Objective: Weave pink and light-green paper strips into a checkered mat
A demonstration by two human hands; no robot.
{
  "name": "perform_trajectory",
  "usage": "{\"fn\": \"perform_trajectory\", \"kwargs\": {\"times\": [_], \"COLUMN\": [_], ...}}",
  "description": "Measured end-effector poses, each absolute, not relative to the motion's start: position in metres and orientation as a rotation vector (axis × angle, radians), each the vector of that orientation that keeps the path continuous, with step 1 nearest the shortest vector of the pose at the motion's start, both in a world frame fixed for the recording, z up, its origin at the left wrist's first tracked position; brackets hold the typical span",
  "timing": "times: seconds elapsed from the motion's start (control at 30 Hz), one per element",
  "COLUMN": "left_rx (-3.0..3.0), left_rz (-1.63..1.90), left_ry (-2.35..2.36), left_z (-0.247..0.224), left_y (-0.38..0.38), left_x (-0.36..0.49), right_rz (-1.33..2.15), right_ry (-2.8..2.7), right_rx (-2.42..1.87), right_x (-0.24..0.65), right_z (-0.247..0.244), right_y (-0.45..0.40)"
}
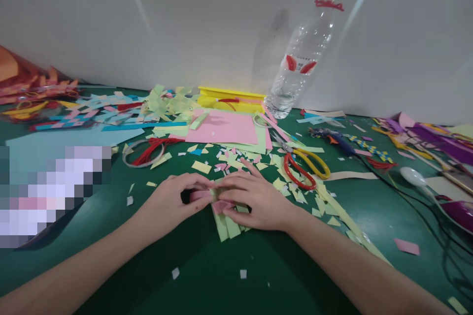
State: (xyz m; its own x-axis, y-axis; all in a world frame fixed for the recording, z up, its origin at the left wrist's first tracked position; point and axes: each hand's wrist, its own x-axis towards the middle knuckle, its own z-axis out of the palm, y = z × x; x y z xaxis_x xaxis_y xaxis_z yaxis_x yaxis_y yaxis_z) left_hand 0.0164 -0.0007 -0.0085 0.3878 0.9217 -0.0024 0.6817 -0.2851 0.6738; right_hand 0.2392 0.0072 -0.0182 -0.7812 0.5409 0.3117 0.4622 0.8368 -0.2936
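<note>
Both hands work on a small weave of paper strips, light green (226,229) crossed by pink (199,195). My left hand (186,199) pinches the pink strip between thumb and fingers at the weave's left side. Over the right part, my right hand (249,194) is bent with its fingertips on the green strips and on a pink fold near the middle. Its fingers hide much of the weave. Just beyond the hands lie many small paper scraps (201,166). Scissors (300,157) with red and yellow handles rest to the right of my right hand.
Pink sheets (221,127) lie at the back by a yellow folder-like piece (236,98). A clear bottle (305,54) leans on the grey wall. A tape ring (143,153) is at left. A glue gun (338,141) and its black cable lie right, near a white spoon (414,176).
</note>
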Motion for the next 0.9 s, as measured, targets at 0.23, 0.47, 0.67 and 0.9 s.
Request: {"fn": "perform_trajectory", "kwargs": {"times": [0.23, 0.47, 0.67, 0.9], "left_rx": [2.165, 2.1, 1.949, 1.84], "left_rz": [0.574, 0.566, 0.622, 0.636], "left_ry": [1.452, 1.464, 1.41, 1.357], "left_z": [-0.0162, -0.013, -0.0087, -0.0113], "left_y": [-0.0043, -0.0031, -0.0005, -0.0013], "left_x": [0.02, 0.0174, 0.0145, 0.0147], "right_rz": [0.286, 0.287, 0.243, 0.236], "right_ry": [-2.632, -2.611, -2.609, -2.629], "right_rx": [-0.717, -0.666, -0.648, -0.667], "right_x": [0.2384, 0.2393, 0.2387, 0.2382], "right_z": [-0.0166, -0.0174, -0.0208, -0.0201], "right_y": [0.0059, 0.0058, 0.006, 0.0059]}}
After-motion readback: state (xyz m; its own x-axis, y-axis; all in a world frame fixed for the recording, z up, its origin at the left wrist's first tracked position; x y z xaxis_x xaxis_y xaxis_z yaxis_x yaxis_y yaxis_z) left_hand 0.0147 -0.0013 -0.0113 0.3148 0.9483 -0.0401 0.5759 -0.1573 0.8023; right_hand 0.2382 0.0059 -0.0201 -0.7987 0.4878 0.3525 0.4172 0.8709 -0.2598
